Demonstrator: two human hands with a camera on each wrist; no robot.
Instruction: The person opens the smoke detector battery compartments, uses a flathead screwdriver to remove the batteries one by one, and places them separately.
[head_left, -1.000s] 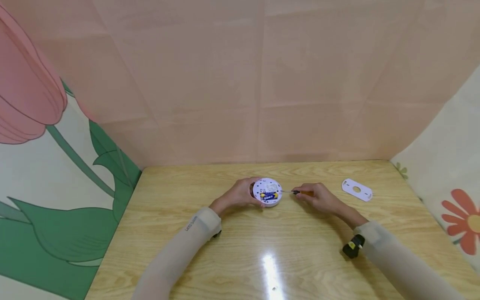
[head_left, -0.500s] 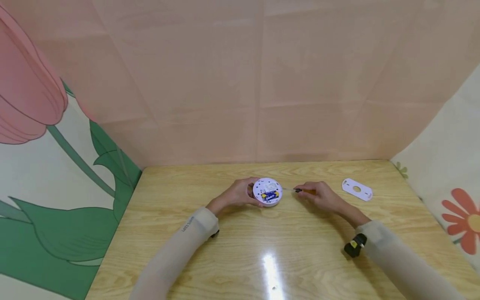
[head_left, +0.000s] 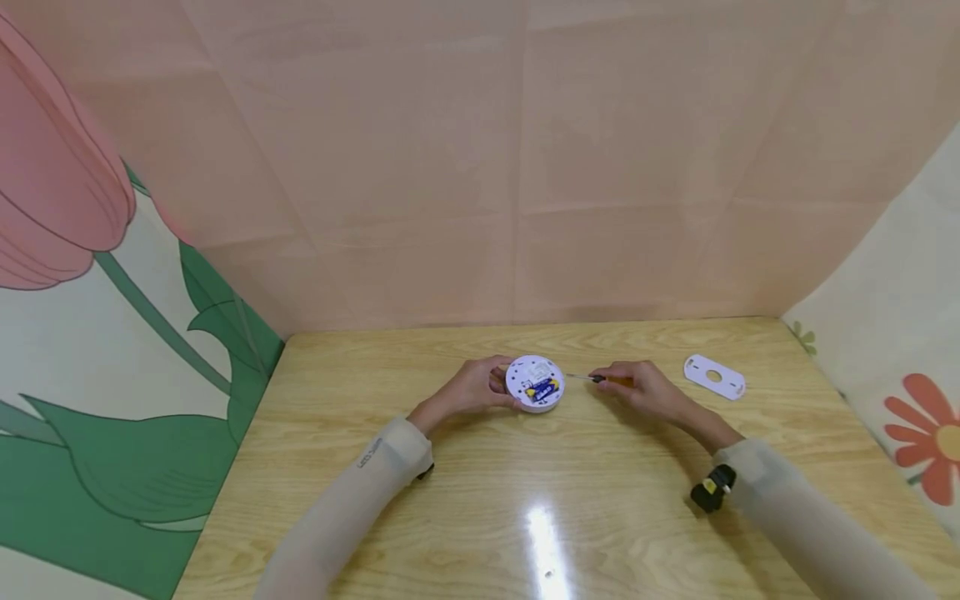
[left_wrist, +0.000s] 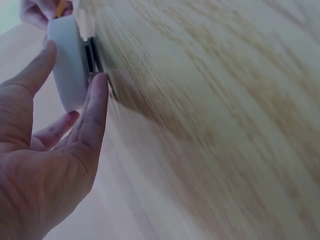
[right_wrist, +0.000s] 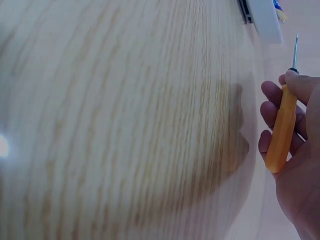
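A round white smoke alarm (head_left: 525, 387) is held back side up over the table, a blue and yellow battery (head_left: 543, 390) showing in its recess. My left hand (head_left: 471, 386) grips it from the left; in the left wrist view the thumb (left_wrist: 37, 70) lies on one face and the fingers reach along the other. My right hand (head_left: 645, 392) holds a screwdriver (right_wrist: 283, 127) by its orange handle, the thumb near the black collar. Its thin metal shaft (head_left: 580, 377) points left, with the tip just off the alarm's right edge.
A flat white mounting plate (head_left: 714, 377) with a round hole lies on the wooden table (head_left: 480, 517), to the right of my right hand. Behind the table hangs a pinkish cloth backdrop (head_left: 450, 208). A flowered panel (head_left: 930, 417) borders the right side.
My left hand has turned the smoke alarm slightly, so the battery now slants. My right hand has drawn the screwdriver a little to the right, its tip off the alarm's edge.
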